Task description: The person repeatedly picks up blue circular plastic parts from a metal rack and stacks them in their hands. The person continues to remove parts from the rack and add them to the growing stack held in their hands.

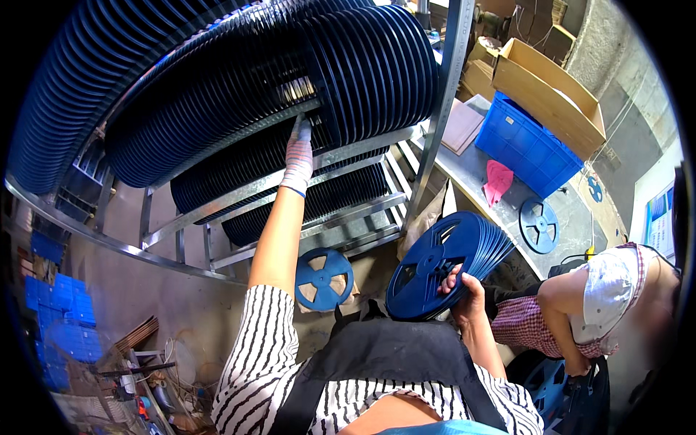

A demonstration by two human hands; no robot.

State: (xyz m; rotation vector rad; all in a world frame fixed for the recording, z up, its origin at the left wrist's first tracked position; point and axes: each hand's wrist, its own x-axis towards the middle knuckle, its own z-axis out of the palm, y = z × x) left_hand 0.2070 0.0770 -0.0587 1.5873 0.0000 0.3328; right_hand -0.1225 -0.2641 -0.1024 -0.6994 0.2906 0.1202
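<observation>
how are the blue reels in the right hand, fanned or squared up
Fanned: the rims of the blue reels spread apart above the right hand.

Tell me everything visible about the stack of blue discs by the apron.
The stack of blue discs looks like smooth, slightly glossy plastic: many thin round plates lying face to face, with a central hub and cutouts in the front one. It is tilted, its edges fanned apart on the picture's right. The right hand grips it near the lower right, fingers curled at a cutout. Whether it touches the apron is unclear.
</observation>
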